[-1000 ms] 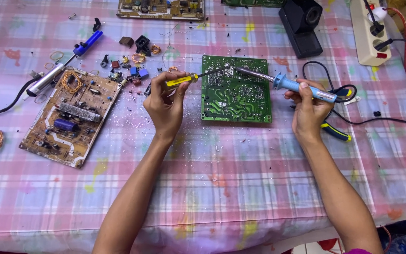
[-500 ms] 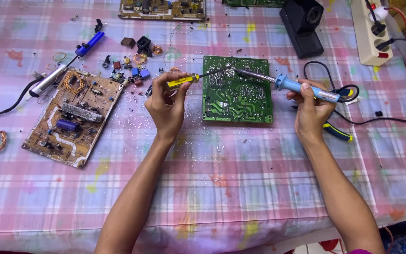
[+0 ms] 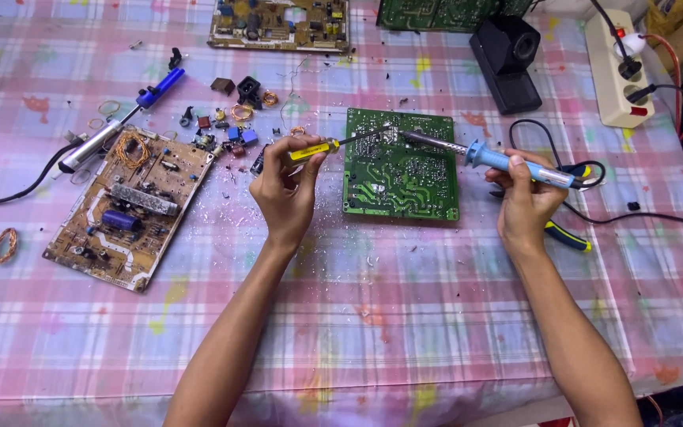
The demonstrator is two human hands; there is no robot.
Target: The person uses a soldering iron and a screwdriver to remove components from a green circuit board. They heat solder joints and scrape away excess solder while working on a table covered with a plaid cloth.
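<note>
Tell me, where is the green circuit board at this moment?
In the head view, the green circuit board lies flat on the checked tablecloth, just right of centre, between the left hand and the right hand.

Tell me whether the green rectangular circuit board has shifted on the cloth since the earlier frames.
No. The green rectangular circuit board keeps its place relative to the black box and brown board.

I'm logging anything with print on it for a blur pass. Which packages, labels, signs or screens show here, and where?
Label: a small yellow band with dark print on the screwdriver handle, held in the left hand.
No packages, signs or screens in view.
</note>
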